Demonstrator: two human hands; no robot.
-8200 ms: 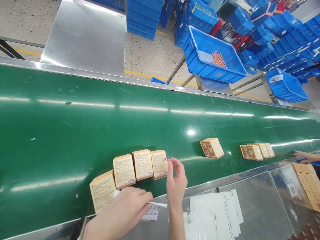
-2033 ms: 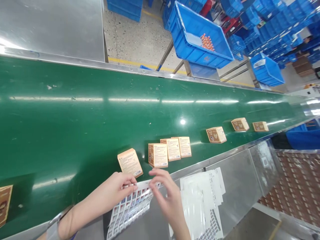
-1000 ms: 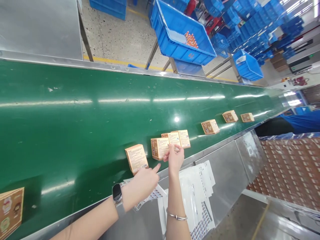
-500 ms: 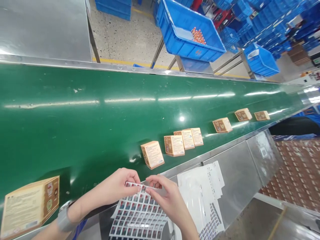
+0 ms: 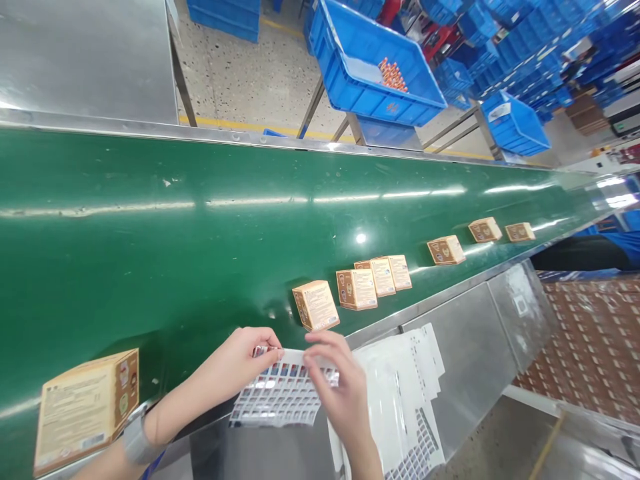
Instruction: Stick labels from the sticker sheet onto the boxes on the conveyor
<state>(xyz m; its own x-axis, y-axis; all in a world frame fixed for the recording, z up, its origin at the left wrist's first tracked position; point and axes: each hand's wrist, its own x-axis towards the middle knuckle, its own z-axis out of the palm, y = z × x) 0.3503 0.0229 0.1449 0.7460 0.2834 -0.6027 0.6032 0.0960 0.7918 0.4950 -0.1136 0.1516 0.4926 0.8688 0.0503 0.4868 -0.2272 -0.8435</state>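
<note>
My left hand (image 5: 249, 360) pinches the top edge of a sheet of stickers (image 5: 285, 395), printed in rows of small dark and red rectangles. The sheet hangs tilted over a dark surface at the belt's near edge. At its right side is my right hand (image 5: 336, 377), thumb and fingertips drawn together in front of the sheet. Anything between those fingertips is too small to make out. Just beyond my hands, a tan printed box (image 5: 317, 305) stands on the green belt (image 5: 215, 267). A larger-looking tan box (image 5: 83, 413) is beside my left forearm.
Further right along the belt stand a close group of boxes (image 5: 364, 290) and several spaced ones (image 5: 447, 250). More sheets (image 5: 395, 380) lie on the metal ledge (image 5: 465, 320). Across the belt is a blue bin (image 5: 385, 100) with small orange items. A person's dark sleeve (image 5: 585, 253) shows at right.
The boxes nearby on the belt have shifted right. The sticker sheet's lower end has come up, and my right hand has moved slightly right, its fingers lifted off the top edge.
</note>
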